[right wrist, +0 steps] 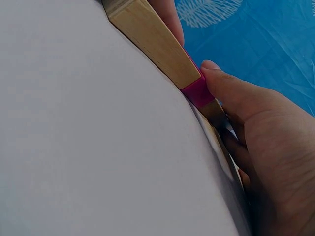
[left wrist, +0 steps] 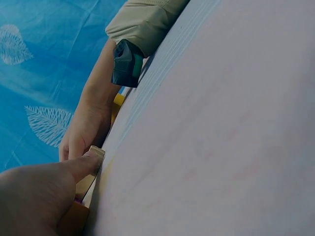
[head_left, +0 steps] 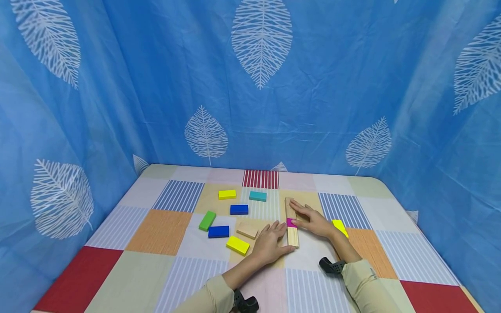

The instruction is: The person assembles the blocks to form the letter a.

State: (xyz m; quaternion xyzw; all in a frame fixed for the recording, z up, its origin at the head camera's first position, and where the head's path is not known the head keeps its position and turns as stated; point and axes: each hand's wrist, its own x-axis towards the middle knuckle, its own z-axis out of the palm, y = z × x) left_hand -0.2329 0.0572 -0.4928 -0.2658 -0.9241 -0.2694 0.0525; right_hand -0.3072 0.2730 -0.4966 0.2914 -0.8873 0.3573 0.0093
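A plain wooden block point(head_left: 292, 238), a magenta block point(head_left: 290, 222) and another wooden block point(head_left: 289, 209) lie end to end in a line on the table. My left hand point(head_left: 269, 241) is beside the line, its thumb against the near end and its fingers spread to the left. From the right, my right hand point(head_left: 313, 221) touches the line, thumb at the magenta block and extended fingers along the far wooden block. The right wrist view shows that thumb point(right wrist: 226, 88) at the magenta side; its other fingers are partly hidden below it.
Left of the line lie a wooden block point(head_left: 247, 230), a green block point(head_left: 207, 221), a teal block point(head_left: 258, 196), two blue blocks point(head_left: 239, 210) and two yellow blocks point(head_left: 238, 245). Another yellow block point(head_left: 339, 228) sits beyond my right wrist. A blue curtain point(head_left: 250, 121) surrounds the patchwork-covered table point(head_left: 156, 232).
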